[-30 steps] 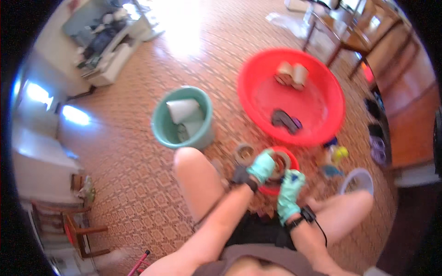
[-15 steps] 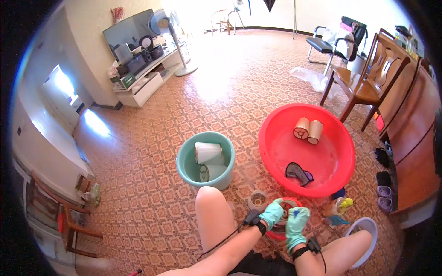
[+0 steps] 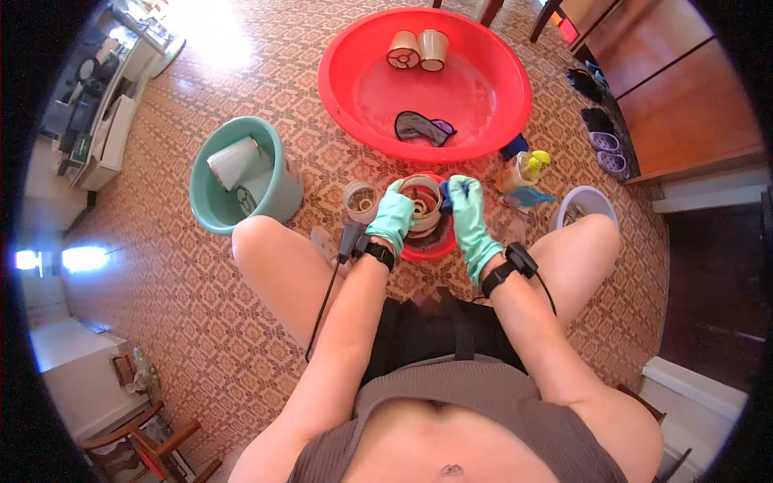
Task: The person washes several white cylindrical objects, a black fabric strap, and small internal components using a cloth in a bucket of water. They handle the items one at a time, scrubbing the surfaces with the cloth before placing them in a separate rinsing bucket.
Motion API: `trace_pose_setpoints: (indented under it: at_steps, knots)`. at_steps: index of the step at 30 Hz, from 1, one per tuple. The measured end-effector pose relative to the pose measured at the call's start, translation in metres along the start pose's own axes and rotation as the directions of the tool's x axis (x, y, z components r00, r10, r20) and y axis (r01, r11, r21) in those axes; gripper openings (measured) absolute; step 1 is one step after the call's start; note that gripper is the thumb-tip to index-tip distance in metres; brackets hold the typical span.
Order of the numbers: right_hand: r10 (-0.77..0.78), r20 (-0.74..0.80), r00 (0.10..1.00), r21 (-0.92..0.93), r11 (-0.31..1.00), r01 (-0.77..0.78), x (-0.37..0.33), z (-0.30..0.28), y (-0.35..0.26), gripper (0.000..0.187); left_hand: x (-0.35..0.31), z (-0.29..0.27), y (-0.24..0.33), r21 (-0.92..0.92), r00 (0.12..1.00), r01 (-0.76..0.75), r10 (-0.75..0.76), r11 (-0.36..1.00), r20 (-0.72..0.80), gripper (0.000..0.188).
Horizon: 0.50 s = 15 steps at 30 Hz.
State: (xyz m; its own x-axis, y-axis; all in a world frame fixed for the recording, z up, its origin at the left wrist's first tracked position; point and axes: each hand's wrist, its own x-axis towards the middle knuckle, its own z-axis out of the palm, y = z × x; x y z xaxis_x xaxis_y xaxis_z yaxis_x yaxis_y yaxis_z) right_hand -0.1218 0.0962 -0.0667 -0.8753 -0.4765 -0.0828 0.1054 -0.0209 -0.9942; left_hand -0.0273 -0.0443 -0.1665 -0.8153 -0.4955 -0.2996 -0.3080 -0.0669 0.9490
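Note:
My left hand (image 3: 394, 216), in a mint-green rubber glove, grips the side of a pale round lampshade (image 3: 430, 191) with a ring and hub inside. That shade is tilted over a small red basin (image 3: 441, 245) between my knees. In my gloved right hand (image 3: 473, 221) is a blue sponge or cloth (image 3: 446, 196), pinched close to the shade's right edge; its exact kind is mostly hidden. A second small round shade (image 3: 360, 201) stands on the floor just left of my left hand.
Beyond my hands lies a big red tub (image 3: 342, 101) with two cream lampshades (image 3: 417, 50) and a dark grey cloth piece (image 3: 420, 128). A teal bucket (image 3: 286, 179) holds white shades (image 3: 234, 163). At right are a yellow-pump bottle (image 3: 513, 174), a blue cloth (image 3: 533, 197) and a pale bowl (image 3: 600, 203).
The view has tipped downward, so the tub and bucket appear higher and further left. My right hand has shifted from above the small basin to the shade's right side.

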Motion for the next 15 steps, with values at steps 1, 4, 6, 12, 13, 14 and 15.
trace_pose_setpoints:
  at_steps: [1,4,6,12,13,14,15]
  knots:
    - [-0.088,0.026,0.996,-0.079,0.993,0.090,-0.005,-0.019,0.008,0.016,0.002,0.019,0.016,0.366,0.998,-0.035,0.011,0.930,0.067,0.077]
    - [-0.414,0.182,0.892,-0.386,0.804,0.453,-0.055,0.023,0.015,0.020,0.000,-0.015,-0.038,0.040,0.998,-0.002,0.004,0.999,-0.062,0.074]
    - [-0.391,0.120,0.913,-0.393,0.825,0.405,-0.055,0.003,0.023,0.020,0.001,0.016,-0.015,-0.243,0.980,0.191,-0.197,0.951,-0.001,0.071]
    - [-0.347,0.062,0.936,-0.204,0.913,0.353,0.001,-0.016,0.028,0.023,-0.012,0.015,0.024,0.049,0.996,0.092,-0.092,0.995,-0.005,0.069]
    - [-0.330,0.090,0.940,-0.166,0.925,0.341,0.013,-0.010,0.031,0.023,-0.013,0.005,0.023,0.054,0.996,0.093,-0.092,0.994,-0.022,0.069]
    - [-0.334,0.179,0.926,-0.047,0.937,0.347,0.025,-0.003,0.022,0.026,-0.012,-0.003,0.017,0.250,1.000,0.001,-0.003,0.968,0.007,0.067]
    - [-0.231,0.243,0.942,0.137,0.970,0.202,0.041,0.006,0.030,0.027,-0.011,-0.008,0.011,0.434,0.996,-0.091,0.075,0.896,0.053,0.065]
